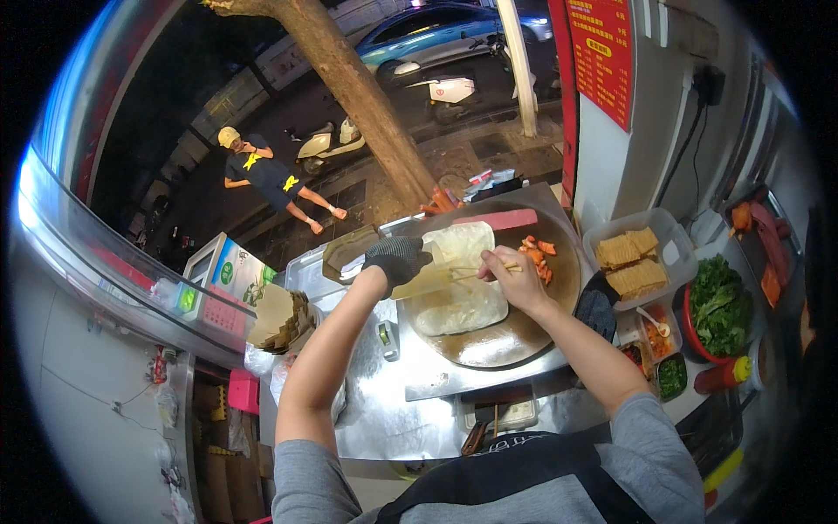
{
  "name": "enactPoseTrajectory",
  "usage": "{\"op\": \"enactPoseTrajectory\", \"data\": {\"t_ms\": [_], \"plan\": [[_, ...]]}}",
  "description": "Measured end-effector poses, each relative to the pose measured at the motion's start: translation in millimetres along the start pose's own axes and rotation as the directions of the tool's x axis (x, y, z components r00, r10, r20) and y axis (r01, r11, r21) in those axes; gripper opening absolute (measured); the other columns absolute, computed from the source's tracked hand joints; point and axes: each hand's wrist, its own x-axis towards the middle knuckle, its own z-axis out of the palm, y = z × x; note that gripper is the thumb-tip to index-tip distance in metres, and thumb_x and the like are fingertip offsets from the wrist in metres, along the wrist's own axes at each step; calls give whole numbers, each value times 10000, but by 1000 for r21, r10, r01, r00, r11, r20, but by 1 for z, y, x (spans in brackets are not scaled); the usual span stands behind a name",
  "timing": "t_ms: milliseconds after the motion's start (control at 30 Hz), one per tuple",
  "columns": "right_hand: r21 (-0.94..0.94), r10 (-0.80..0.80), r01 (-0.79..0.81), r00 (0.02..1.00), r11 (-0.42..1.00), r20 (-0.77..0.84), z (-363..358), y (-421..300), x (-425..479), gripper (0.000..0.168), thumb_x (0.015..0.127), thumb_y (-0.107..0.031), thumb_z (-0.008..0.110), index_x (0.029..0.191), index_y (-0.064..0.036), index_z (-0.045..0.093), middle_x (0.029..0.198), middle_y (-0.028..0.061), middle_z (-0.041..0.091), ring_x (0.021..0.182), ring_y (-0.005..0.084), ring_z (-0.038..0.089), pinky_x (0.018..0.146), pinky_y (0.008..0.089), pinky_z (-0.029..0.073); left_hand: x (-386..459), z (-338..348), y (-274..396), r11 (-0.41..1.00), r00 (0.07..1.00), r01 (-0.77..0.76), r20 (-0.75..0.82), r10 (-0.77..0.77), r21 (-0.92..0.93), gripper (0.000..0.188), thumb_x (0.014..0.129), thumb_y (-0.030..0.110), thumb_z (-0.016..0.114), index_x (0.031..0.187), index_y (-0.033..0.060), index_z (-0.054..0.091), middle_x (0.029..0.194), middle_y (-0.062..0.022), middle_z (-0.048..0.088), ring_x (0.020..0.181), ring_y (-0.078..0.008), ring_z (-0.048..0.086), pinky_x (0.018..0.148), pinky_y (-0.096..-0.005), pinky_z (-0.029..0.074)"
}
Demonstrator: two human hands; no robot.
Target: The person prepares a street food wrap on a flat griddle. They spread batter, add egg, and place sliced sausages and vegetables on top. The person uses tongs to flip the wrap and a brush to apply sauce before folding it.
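Observation:
My left hand (396, 259), in a dark knit glove, grips a translucent yellowish cup (419, 283) tilted over the griddle. In my right hand (514, 278) is a pair of chopsticks (463, 270), their tips reaching into the cup. Beneath both hands a pale rectangular flatbread (461, 318) lies on the round griddle (524, 340). Along the griddle's far edge rests a flat pink slab of meat (501, 219). Reddish chopped pieces (543, 247) sit to the right of the flatbread. What the cup contains cannot be made out clearly.
On the right stand a plastic tub of fried slabs (632, 262), a red bowl of leafy greens (720, 308) and a sauce bottle (723, 376). A tape dispenser (387, 340) and stacked paper bags (285, 318) are left. A person (262, 167) stands outside.

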Motion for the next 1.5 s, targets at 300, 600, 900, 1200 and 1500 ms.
{"op": "enactPoseTrajectory", "data": {"t_ms": [300,600,900,1200,1500], "plan": [[9,25,-25,1000,1000,4,1,0,1,441,946,-323,537,692,14,665,683,73,600,594,143,618,552,269,458,4,-2,-1,1000,999,-4,40,4,4,422,882,450,498,1062,90,624,1077,-160,637,1015,-338,601,856,-420,471],[32,70,-70,997,997,-18,1,7,3,462,944,-352,534,691,11,668,681,64,597,593,136,618,552,272,455,16,-10,10,997,991,7,129,-18,81,395,877,412,523,1099,108,641,1149,-132,622,1057,-319,590,899,-408,472],[64,99,-96,994,993,-55,2,6,1,476,942,-371,536,689,9,670,673,50,611,590,131,623,552,268,459,21,-20,27,974,989,-63,146,31,216,389,867,416,510,1049,102,650,1097,-139,636,1012,-304,611,865,-401,480],[86,137,-126,981,988,-136,3,3,-10,450,935,-350,552,683,6,661,663,52,615,587,136,630,556,268,464,24,-2,56,909,995,-90,81,62,408,310,849,379,544,972,122,666,974,-139,668,921,-300,642,789,-414,512],[123,113,-86,966,989,-232,13,10,-24,437,925,-325,564,656,9,646,648,70,609,570,147,612,546,279,454,-19,23,62,912,957,-188,-140,253,364,176,805,137,523,893,69,659,874,-171,642,826,-323,630,707,-438,492]]}}
